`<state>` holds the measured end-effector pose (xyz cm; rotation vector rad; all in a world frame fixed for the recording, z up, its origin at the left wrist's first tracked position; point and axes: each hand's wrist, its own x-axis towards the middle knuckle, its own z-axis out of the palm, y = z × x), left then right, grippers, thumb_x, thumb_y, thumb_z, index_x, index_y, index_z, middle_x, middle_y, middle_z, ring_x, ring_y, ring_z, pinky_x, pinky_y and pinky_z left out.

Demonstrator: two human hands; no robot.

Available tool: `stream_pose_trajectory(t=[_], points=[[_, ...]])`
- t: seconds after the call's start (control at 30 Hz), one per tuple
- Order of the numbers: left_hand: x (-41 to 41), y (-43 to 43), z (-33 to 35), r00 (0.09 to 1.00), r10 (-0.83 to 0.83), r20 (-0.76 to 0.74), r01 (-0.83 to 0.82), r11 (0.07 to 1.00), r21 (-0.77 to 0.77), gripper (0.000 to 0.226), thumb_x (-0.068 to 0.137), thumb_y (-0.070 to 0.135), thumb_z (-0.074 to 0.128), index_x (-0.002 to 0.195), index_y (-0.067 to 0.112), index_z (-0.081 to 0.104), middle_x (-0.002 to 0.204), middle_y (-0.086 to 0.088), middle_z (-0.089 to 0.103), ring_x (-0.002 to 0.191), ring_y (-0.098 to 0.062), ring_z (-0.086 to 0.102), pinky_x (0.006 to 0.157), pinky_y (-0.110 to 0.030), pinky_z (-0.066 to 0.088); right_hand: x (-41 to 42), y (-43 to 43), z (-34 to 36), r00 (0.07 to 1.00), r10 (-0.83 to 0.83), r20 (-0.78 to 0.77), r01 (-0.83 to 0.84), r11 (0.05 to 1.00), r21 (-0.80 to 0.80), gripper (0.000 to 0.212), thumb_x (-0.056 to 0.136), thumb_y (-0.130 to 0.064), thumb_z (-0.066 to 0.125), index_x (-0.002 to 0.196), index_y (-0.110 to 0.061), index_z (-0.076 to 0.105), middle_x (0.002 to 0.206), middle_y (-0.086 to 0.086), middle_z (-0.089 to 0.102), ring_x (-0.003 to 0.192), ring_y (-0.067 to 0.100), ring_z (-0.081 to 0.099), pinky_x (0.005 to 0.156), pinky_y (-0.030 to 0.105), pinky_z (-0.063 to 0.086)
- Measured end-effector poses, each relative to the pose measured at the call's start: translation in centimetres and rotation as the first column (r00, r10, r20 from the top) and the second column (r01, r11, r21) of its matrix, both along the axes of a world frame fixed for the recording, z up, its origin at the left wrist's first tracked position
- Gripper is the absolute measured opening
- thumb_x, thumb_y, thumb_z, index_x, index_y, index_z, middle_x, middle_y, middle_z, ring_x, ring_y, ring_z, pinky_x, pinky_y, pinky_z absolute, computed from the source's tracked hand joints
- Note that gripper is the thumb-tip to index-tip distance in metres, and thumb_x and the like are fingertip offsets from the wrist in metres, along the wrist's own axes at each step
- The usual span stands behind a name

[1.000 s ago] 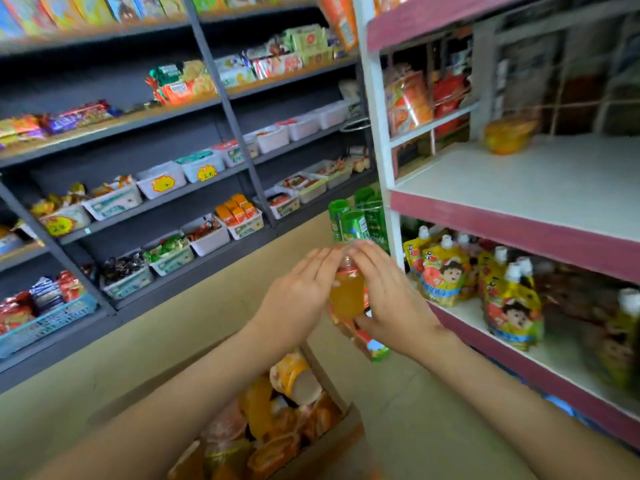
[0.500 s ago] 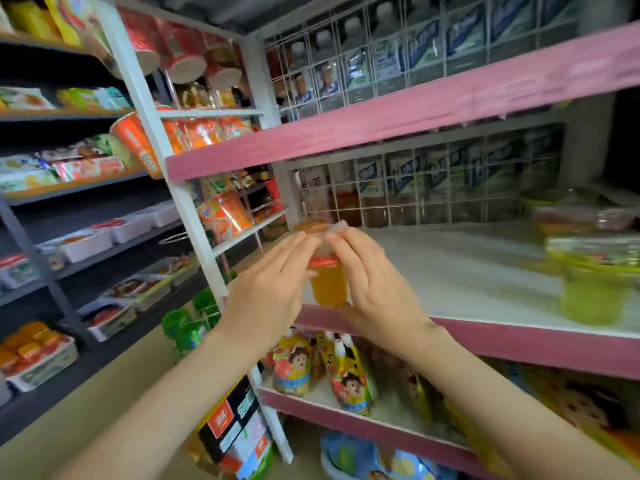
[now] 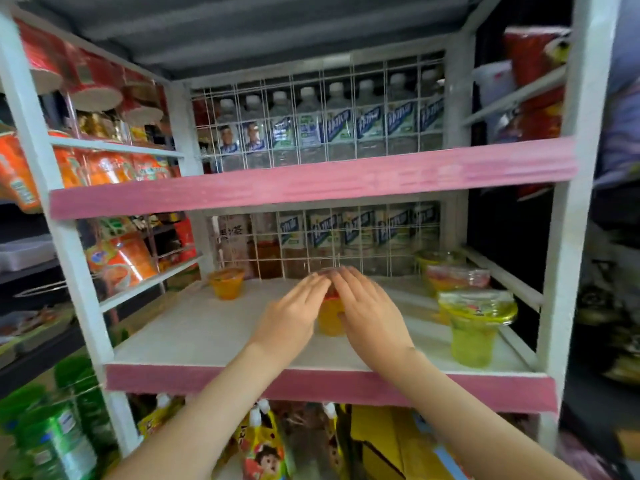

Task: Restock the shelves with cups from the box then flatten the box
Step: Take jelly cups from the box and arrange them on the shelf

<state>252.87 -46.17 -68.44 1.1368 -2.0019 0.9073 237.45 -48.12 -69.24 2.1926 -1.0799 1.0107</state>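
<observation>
Two-handed placement: left hand point(image 3: 294, 306) and right hand point(image 3: 372, 315) press orange cup point(image 3: 329, 318) between straight fingers.
Uneven release may topple it.

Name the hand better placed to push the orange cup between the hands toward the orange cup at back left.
Likely right. The right hand lies against the near orange cup's right side, facing the back-left orange cup; the left hand blocks that path.

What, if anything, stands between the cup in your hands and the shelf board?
Nothing visible. The cup is between the left hand and right hand over bare shelf; another cup stands back left, green cups right, all apart.
</observation>
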Motion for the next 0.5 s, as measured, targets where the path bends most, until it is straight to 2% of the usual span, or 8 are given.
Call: stream_pose_trajectory(t=[0.1,0.13,0.2,0.27,0.37,0.43,0.5], points=[[-0.6,-1.8,-0.6,0.998,-0.059,0.023,0.06,0.998,-0.021,0.044,0.065,-0.014,0.057,0.108,-0.008,0.065,0.11,-0.021,0.067,0.1,-0.032,0.066,0.066,-0.043,0.058,-0.1,-1.4,-0.3,0.998,-0.041,0.056,0.041,0.999,0.007,0.066,0.05,-0.007,0.088,0.112,-0.003,0.066,0.109,0.011,0.069,0.099,0.024,0.068,0.084,0.034,0.053],[-0.7,-2.4,-0.6,0.997,-0.068,0.024,0.068,0.997,-0.026,0.043,0.065,-0.013,0.06,0.107,-0.007,0.066,0.11,-0.02,0.067,0.1,-0.03,0.066,0.064,-0.041,0.058,0.1,-1.7,-0.2,0.995,-0.075,0.067,0.074,0.997,0.024,0.067,0.043,-0.007,0.089,0.106,-0.002,0.069,0.102,0.011,0.071,0.09,0.023,0.07,0.077,0.032,0.055],[-1.0,-3.6,-0.5,0.998,-0.06,0.018,0.06,0.998,0.005,0.058,0.048,-0.011,0.082,0.104,-0.005,0.068,0.108,-0.016,0.069,0.099,-0.027,0.067,0.064,-0.036,0.058,0.5,-2.3,0.3,0.984,-0.159,0.082,0.156,0.987,0.038,0.061,0.032,-0.006,0.089,0.091,-0.003,0.072,0.085,0.009,0.073,0.073,0.022,0.071,0.065,0.027,0.056],[-1.3,-4.9,-0.4,0.999,-0.039,0.019,0.038,0.998,0.041,0.068,0.037,-0.005,0.09,0.101,-0.002,0.07,0.105,-0.013,0.07,0.096,-0.025,0.068,0.064,-0.033,0.058,0.9,-3.1,0.7,0.971,-0.224,0.089,0.22,0.974,0.048,0.052,0.032,-0.005,0.087,0.081,-0.004,0.072,0.074,0.008,0.071,0.065,0.021,0.069,0.058,0.025,0.055],[-1.3,-6.8,-0.4,0.998,-0.04,0.044,0.038,0.998,0.049,0.072,0.029,-0.003,0.092,0.098,-0.001,0.071,0.1,-0.012,0.071,0.091,-0.023,0.07,0.065,-0.032,0.058,1.5,-4.5,0.9,0.949,-0.31,0.06,0.306,0.949,0.069,0.035,0.048,-0.006,0.075,0.083,-0.002,0.073,0.075,0.01,0.072,0.069,0.022,0.07,0.056,0.026,0.055],[-1.4,-7.9,-0.2,0.998,-0.04,0.051,0.038,0.998,0.047,0.071,0.025,-0.004,0.091,0.093,-0.002,0.072,0.095,-0.013,0.072,0.085,-0.023,0.071,0.057,-0.032,0.058,1.9,-5.5,0.6,0.935,-0.354,0.032,0.348,0.929,0.123,0.031,0.058,-0.009,0.068,0.088,-0.003,0.073,0.083,0.012,0.072,0.077,0.024,0.07,0.059,0.029,0.056],[-1.8,-8.9,0.1,0.997,-0.038,0.071,0.034,0.998,0.047,0.067,0.021,-0.003,0.091,0.086,-0.002,0.073,0.088,-0.014,0.073,0.079,-0.024,0.072,0.051,-0.03,0.057,2.1,-6.4,0.7,0.917,-0.397,0.033,0.383,0.903,0.197,0.041,0.056,-0.012,0.081,0.096,-0.005,0.073,0.094,0.012,0.071,0.087,0.024,0.069,0.066,0.031,0.056]])
